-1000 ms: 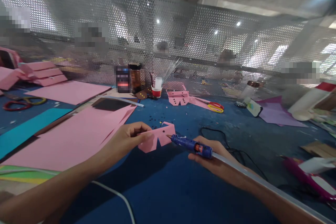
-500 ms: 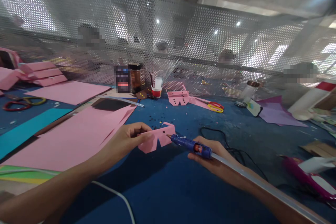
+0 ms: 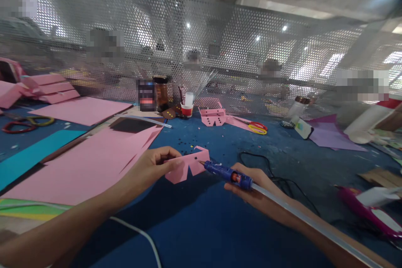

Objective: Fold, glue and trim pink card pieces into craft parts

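Note:
Between the thumb and fingers of my left hand [image 3: 161,161] is a folded pink paper piece [image 3: 179,172] with a V-shaped notch in its lower edge and a small dark dot on its face. My right hand [image 3: 251,178] is closed round a blue hot glue gun [image 3: 224,171], with a long clear glue stick [image 3: 301,211] running out of its back end. The gun's nozzle points left and meets the pink paper, just beside the dot. Small dark bits [image 3: 185,144] lie scattered on the blue table behind the paper.
Beyond stand a similar dotted pink paper piece [image 3: 213,118], red-yellow scissors [image 3: 258,127] and a paper cup [image 3: 187,110]. Pink sheets [image 3: 78,167] cover the left side. A black cable [image 3: 256,154] and a magenta tool [image 3: 367,211] lie at right. A perforated metal screen [image 3: 232,42] closes the back.
My hands, the pink paper and the glue gun hold almost the same position. Behind the screen, a person has come into view at the far upper left.

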A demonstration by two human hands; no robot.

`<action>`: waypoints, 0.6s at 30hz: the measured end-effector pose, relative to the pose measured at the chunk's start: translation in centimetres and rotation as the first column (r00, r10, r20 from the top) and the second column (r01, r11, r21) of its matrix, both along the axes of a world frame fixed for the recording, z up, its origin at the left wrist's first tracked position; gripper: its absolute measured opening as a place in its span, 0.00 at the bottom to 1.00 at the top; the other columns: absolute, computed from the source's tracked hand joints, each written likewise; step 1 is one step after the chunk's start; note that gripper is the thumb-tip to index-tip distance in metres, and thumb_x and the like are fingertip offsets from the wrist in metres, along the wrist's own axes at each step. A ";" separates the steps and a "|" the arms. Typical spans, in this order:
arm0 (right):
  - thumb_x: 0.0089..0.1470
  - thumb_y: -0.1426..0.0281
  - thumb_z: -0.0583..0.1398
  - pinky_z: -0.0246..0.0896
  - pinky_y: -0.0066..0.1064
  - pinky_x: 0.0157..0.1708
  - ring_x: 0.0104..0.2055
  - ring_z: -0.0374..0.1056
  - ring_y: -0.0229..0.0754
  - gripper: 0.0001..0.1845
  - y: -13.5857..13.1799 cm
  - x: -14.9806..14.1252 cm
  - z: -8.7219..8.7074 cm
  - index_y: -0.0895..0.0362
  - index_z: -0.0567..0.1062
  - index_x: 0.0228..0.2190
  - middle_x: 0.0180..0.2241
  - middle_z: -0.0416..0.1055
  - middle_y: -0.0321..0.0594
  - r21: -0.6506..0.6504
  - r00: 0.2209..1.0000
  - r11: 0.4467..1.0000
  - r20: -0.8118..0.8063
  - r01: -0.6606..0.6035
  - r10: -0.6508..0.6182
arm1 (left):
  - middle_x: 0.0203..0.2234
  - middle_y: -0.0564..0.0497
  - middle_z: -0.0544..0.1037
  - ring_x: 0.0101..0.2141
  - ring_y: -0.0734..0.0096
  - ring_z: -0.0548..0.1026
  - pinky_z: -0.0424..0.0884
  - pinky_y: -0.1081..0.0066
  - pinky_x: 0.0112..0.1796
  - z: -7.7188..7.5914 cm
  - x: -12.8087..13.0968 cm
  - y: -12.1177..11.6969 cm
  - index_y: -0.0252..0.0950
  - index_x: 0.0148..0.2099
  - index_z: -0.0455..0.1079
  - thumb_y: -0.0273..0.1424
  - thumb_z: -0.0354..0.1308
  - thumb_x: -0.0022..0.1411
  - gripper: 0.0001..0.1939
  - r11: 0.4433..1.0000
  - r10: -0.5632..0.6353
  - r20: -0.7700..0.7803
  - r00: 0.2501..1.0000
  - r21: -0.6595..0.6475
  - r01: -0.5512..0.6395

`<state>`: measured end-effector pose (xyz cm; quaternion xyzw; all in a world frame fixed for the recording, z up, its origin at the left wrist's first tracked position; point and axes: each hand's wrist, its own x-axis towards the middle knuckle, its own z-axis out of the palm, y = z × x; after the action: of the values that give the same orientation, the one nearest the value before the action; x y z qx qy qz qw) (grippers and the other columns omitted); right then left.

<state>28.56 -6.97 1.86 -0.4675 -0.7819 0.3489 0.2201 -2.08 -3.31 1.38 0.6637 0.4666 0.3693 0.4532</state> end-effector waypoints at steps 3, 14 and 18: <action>0.63 0.55 0.60 0.50 0.24 0.24 0.26 0.55 0.33 0.15 0.0 0.1 -0.1 0.54 0.67 0.35 0.27 0.60 0.28 0.009 1.000 1.000 0.003 -0.008 0.008 | 0.27 0.53 0.75 0.29 0.71 0.69 0.62 0.72 0.30 0.0 0.0 0.0 0.36 0.35 0.75 0.45 0.62 0.61 0.16 1.000 0.003 -0.005 1.000 0.002 -0.003; 0.64 0.58 0.60 0.48 0.25 0.26 0.28 0.53 0.33 0.14 0.2 0.1 -0.1 0.54 0.67 0.35 0.27 0.60 0.28 0.062 0.999 0.997 0.030 -0.041 0.039 | 0.27 0.52 0.75 0.28 0.71 0.69 0.63 0.72 0.29 0.0 -0.1 -0.1 0.36 0.36 0.75 0.45 0.61 0.62 0.16 1.000 0.007 -0.029 1.000 0.021 -0.006; 0.64 0.57 0.59 0.48 0.25 0.26 0.27 0.53 0.33 0.14 0.0 0.0 0.0 0.54 0.67 0.35 0.27 0.61 0.29 0.068 0.999 0.997 0.035 -0.034 0.031 | 0.27 0.52 0.75 0.28 0.71 0.69 0.63 0.72 0.29 0.1 -0.1 -0.1 0.36 0.36 0.75 0.45 0.61 0.62 0.16 0.999 0.000 -0.039 0.999 0.034 0.002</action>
<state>28.60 -6.99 1.87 -0.4528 -0.8045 0.3172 0.2169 -2.14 -3.44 1.45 0.6787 0.4688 0.3638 0.4328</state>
